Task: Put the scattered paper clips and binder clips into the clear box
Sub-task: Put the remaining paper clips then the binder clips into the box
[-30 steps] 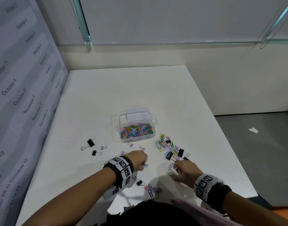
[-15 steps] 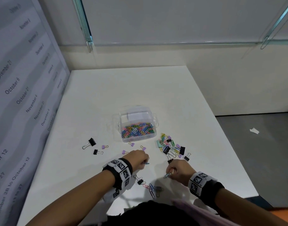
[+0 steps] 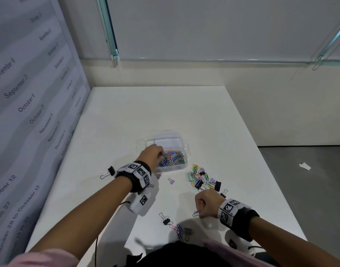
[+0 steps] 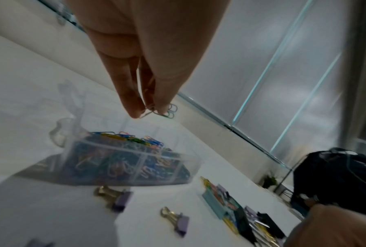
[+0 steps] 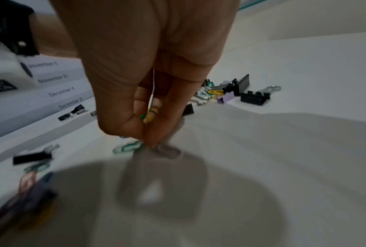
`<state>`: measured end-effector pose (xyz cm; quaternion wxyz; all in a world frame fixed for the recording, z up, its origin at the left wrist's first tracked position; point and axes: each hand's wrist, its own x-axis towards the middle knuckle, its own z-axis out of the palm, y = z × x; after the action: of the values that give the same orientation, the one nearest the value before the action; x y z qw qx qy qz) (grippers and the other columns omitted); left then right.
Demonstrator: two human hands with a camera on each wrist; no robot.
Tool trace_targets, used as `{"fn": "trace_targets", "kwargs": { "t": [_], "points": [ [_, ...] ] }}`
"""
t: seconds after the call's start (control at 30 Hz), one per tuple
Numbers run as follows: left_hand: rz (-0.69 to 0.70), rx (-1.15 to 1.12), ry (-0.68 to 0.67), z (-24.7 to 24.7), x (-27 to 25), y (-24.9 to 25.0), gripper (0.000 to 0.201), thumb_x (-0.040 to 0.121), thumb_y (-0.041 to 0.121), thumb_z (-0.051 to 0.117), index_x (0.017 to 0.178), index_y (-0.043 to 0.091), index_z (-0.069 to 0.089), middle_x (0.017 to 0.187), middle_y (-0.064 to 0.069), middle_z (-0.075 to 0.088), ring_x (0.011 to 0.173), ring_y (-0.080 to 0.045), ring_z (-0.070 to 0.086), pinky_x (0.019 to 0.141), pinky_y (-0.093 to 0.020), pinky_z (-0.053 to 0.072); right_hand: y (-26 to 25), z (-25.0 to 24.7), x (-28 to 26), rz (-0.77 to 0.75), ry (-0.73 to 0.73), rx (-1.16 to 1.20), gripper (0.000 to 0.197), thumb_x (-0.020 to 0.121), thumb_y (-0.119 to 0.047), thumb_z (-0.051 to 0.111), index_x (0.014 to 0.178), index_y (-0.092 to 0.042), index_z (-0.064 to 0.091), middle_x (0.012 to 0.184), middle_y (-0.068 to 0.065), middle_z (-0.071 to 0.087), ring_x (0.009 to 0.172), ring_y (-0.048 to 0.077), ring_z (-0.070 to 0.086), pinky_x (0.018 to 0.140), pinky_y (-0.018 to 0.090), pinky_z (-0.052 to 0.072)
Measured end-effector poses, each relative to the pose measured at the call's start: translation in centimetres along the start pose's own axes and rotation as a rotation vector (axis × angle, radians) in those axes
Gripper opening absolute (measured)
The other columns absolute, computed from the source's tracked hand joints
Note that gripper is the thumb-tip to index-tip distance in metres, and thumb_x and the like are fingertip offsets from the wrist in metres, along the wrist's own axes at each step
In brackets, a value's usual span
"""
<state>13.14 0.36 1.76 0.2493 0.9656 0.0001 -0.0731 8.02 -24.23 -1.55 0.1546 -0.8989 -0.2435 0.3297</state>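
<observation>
The clear box (image 3: 181, 145) sits mid-table, part filled with coloured paper clips (image 3: 173, 158). My left hand (image 3: 152, 154) hovers over its left rim and pinches a few paper clips (image 4: 167, 111) between thumb and fingertips above the clear box (image 4: 135, 160). Near the front of the table, my right hand (image 3: 206, 204) pinches several paper clips (image 5: 149, 115), and a green paper clip (image 5: 127, 147) sticks out at the fingertips by the table. A heap of loose clips and binder clips (image 3: 201, 179) lies right of the box.
Black binder clips (image 3: 107, 173) lie left of the box and purple ones (image 3: 172, 181) in front of it. More clips (image 3: 176, 227) lie by the near edge. A calendar wall (image 3: 30, 112) borders the table's left; the right edge drops to the floor.
My left hand has lifted from the table front and moved forward over the box with its clips. My right hand has slid slightly back toward me, still pinching clips.
</observation>
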Motion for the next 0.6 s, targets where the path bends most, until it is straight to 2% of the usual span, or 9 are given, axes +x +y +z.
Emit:
{"fn": "trace_targets", "kwargs": {
  "t": [0.1, 0.2, 0.23, 0.3, 0.37, 0.43, 0.5, 0.57, 0.6],
  "points": [
    [-0.075, 0.038, -0.038, 0.2, 0.4, -0.9, 0.023, 0.095, 0.013, 0.048, 0.111, 0.005, 0.062, 0.118, -0.016, 0.058, 0.106, -0.031, 0.058, 0.094, -0.036, 0.045, -1.3, -2.2, 1.2, 0.021, 0.089, 0.037, 0.031, 0.062, -0.004, 0.065, 0.050, -0.027, 0.047, 0.055, -0.015, 0.050, 0.054, -0.002, 0.046, 0.052, 0.004, 0.035],
    [-0.037, 0.074, -0.050, 1.0, -0.5, -0.9, 0.029, 0.095, 0.016, 0.046, 0.120, 0.007, 0.058, 0.121, -0.015, 0.051, 0.114, -0.029, 0.049, 0.099, -0.033, 0.040, -3.0, -5.5, 2.7, 0.017, 0.207, 0.105, 0.031, 0.065, -0.005, 0.069, 0.053, -0.027, 0.050, 0.058, -0.015, 0.052, 0.055, -0.003, 0.048, 0.052, 0.003, 0.038],
    [-0.001, 0.064, -0.047, 1.1, -1.0, -0.5, 0.030, 0.094, 0.016, 0.048, 0.122, 0.008, 0.057, 0.121, -0.014, 0.050, 0.116, -0.028, 0.046, 0.099, -0.031, 0.037, -3.5, -6.5, 3.3, 0.009, 0.251, 0.142, 0.030, 0.066, -0.004, 0.070, 0.055, -0.027, 0.052, 0.060, -0.015, 0.054, 0.057, -0.002, 0.050, 0.056, 0.005, 0.042],
    [0.081, 0.043, -0.092, 1.2, -2.4, 0.2, 0.029, 0.090, 0.015, 0.052, 0.117, 0.009, 0.060, 0.119, -0.014, 0.050, 0.115, -0.027, 0.044, 0.095, -0.029, 0.035, -4.6, -8.4, 4.5, 0.001, 0.340, 0.217, 0.024, 0.069, -0.002, 0.070, 0.061, -0.022, 0.058, 0.066, -0.010, 0.060, 0.065, 0.007, 0.057, 0.067, 0.018, 0.053],
    [0.145, 0.039, -0.215, 1.4, -4.0, 1.0, 0.025, 0.088, 0.014, 0.054, 0.110, 0.011, 0.065, 0.109, -0.010, 0.055, 0.111, -0.027, 0.051, 0.088, -0.027, 0.036, -5.6, -9.9, 5.8, 0.003, 0.438, 0.247, 0.014, 0.073, -0.002, 0.068, 0.070, -0.015, 0.065, 0.075, -0.001, 0.067, 0.072, 0.011, 0.059, 0.070, 0.023, 0.051],
    [0.167, 0.048, -0.368, 1.9, -5.6, 1.4, 0.023, 0.085, 0.016, 0.059, 0.107, 0.015, 0.065, 0.100, -0.003, 0.053, 0.105, -0.023, 0.055, 0.083, -0.024, 0.037, -6.2, -10.9, 6.9, 0.011, 0.501, 0.262, 0.008, 0.077, -0.006, 0.066, 0.081, -0.011, 0.070, 0.089, 0.006, 0.072, 0.077, 0.013, 0.060, 0.071, 0.020, 0.044],
    [0.178, 0.086, -0.508, 2.8, -7.1, 1.3, 0.030, 0.079, 0.022, 0.069, 0.108, 0.019, 0.064, 0.097, 0.002, 0.050, 0.099, -0.020, 0.055, 0.080, -0.022, 0.038, -6.5, -11.1, 7.5, 0.013, 0.481, 0.254, 0.012, 0.081, -0.013, 0.065, 0.093, -0.013, 0.069, 0.103, 0.006, 0.068, 0.089, 0.017, 0.063, 0.076, 0.020, 0.042],
    [0.193, 0.083, -0.602, 3.9, -8.0, 0.8, 0.039, 0.073, 0.026, 0.076, 0.109, 0.021, 0.062, 0.102, -0.003, 0.054, 0.095, -0.020, 0.053, 0.084, -0.027, 0.043, -6.4, -10.7, 7.5, 0.007, 0.436, 0.210, 0.018, 0.084, -0.017, 0.064, 0.101, -0.015, 0.067, 0.112, 0.005, 0.062, 0.099, 0.020, 0.060, 0.080, 0.022, 0.041],
    [0.205, 0.090, -0.631, 4.5, -8.4, 0.5, 0.043, 0.071, 0.027, 0.078, 0.110, 0.020, 0.061, 0.106, -0.006, 0.055, 0.097, -0.021, 0.053, 0.087, -0.030, 0.044, -6.2, -10.2, 7.2, -0.001, 0.415, 0.190, 0.019, 0.084, -0.017, 0.064, 0.103, -0.016, 0.066, 0.113, 0.004, 0.060, 0.099, 0.020, 0.059, 0.080, 0.023, 0.042]
  ]
}}
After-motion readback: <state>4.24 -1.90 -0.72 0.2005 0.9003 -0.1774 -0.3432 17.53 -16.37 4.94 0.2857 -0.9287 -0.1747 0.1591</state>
